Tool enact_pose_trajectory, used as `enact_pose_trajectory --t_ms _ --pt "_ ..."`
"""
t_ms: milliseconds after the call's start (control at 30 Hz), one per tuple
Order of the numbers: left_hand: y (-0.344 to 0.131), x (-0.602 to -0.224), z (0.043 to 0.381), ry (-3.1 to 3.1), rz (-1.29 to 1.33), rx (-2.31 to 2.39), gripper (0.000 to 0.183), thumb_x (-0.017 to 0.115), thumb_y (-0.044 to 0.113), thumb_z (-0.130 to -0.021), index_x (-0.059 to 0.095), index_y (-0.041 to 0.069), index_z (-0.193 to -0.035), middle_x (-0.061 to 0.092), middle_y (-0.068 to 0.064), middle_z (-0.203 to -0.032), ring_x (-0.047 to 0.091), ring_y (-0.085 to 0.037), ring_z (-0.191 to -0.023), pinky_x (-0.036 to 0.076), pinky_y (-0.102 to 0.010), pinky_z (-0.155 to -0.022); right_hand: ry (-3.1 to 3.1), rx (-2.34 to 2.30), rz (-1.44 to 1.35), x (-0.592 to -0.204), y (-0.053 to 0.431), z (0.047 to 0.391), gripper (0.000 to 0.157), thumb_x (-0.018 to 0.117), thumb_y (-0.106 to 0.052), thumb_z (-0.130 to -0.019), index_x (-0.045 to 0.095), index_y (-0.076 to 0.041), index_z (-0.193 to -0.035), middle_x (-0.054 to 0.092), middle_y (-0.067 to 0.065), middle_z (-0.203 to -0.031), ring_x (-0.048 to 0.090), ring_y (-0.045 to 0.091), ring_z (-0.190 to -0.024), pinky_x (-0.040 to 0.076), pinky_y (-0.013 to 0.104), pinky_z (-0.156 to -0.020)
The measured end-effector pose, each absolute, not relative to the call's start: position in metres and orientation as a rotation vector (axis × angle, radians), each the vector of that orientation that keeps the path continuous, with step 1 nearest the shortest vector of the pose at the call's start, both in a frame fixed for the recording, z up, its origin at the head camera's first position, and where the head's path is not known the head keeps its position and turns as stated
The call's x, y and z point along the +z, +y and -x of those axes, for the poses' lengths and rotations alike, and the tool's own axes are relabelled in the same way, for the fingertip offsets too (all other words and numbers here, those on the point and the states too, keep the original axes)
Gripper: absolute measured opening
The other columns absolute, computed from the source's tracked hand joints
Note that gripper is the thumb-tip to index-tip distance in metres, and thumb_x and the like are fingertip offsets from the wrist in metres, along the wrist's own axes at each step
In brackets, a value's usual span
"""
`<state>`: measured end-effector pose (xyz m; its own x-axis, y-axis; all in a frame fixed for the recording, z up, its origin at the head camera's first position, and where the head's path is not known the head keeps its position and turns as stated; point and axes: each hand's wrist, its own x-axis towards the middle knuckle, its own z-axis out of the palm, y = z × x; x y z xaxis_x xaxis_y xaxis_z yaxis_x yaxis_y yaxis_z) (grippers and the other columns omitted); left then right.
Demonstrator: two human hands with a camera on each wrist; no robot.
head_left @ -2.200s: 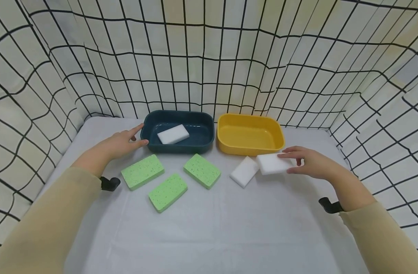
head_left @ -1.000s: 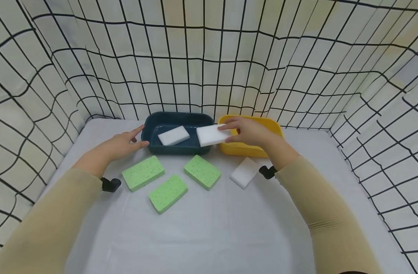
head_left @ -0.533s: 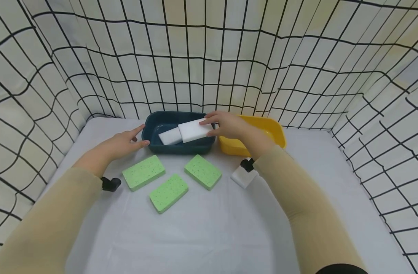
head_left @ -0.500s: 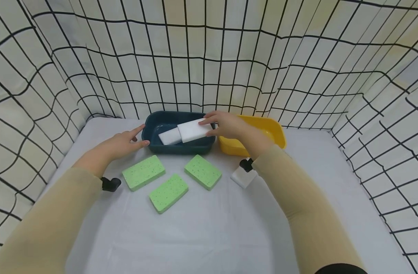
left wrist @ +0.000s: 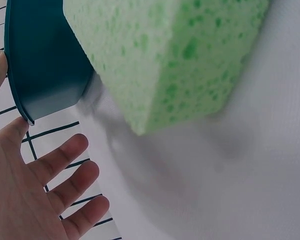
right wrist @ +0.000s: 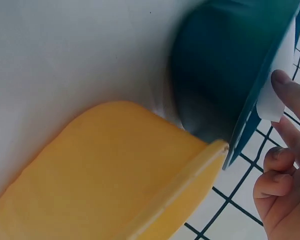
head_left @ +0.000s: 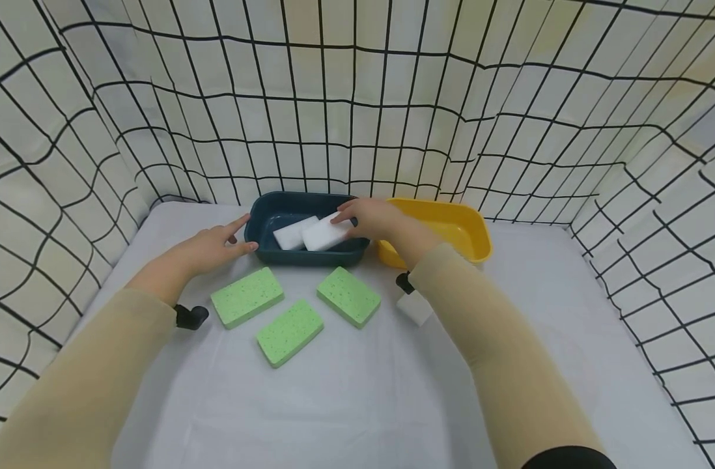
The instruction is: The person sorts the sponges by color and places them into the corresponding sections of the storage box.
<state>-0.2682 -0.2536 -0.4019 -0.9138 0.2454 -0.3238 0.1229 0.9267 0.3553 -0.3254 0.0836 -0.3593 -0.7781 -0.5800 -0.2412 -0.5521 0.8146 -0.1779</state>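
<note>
My right hand [head_left: 372, 220] pinches a white sponge [head_left: 325, 233] between thumb and fingers, low inside the dark blue tray [head_left: 307, 258]. Beside it in that tray lies another white sponge [head_left: 294, 233], partly overlapped by the held one. In the right wrist view, the held sponge [right wrist: 270, 102] shows just past the tray's rim. My left hand [head_left: 211, 249] touches the tray's left end with thumb and index finger; its other fingers [left wrist: 72, 185] stretch out free. Nearby on the cloth lie green speckled sponges [head_left: 247, 298], one of which looms large in the left wrist view.
A yellow tray [head_left: 471, 238] stands right of the blue one, under my right forearm in view. A third white sponge [head_left: 415, 308] lies on the white cloth, partly covered by the right wrist. Black wire grid [head_left: 351, 143] closes off the back and sides.
The right hand has carried the white sponge from the table at right, leftward past the yellow tray and down into the blue tray. The left hand stays at the blue tray's end.
</note>
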Motion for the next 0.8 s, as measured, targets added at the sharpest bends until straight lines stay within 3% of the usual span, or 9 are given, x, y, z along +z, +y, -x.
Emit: enact_pose_trajectory --t_ms 400,800 --pt "-0.2463 -0.3982 0.2647 2.726 -0.263 0.453 0.091 0.036 0.071 -0.096 -0.003 0.020 -0.160 0.045 -0.032 -0.139 0.038 -0.055 -0.129 0.031 -0.072 -0.100 2.695 -0.048 0.802 -0.3642 0.0840 0.3280 0.044 0.069 -0.029 -0.095 0.060 -0.035 -0.138 0.032 -0.002 -0.160 0.032 0.026 -0.144 0.029 0.047 -0.115" --pt "-0.2497 -0.3998 0.2659 2.715 -0.260 0.470 0.090 0.036 0.071 -0.096 -0.005 0.022 -0.160 0.046 -0.031 -0.139 0.039 -0.054 -0.128 0.033 -0.072 -0.098 2.731 -0.140 0.836 -0.3622 0.0916 0.3251 0.047 0.071 -0.033 -0.093 0.059 -0.032 -0.139 0.038 0.000 -0.156 0.036 0.026 -0.141 0.033 0.047 -0.113"
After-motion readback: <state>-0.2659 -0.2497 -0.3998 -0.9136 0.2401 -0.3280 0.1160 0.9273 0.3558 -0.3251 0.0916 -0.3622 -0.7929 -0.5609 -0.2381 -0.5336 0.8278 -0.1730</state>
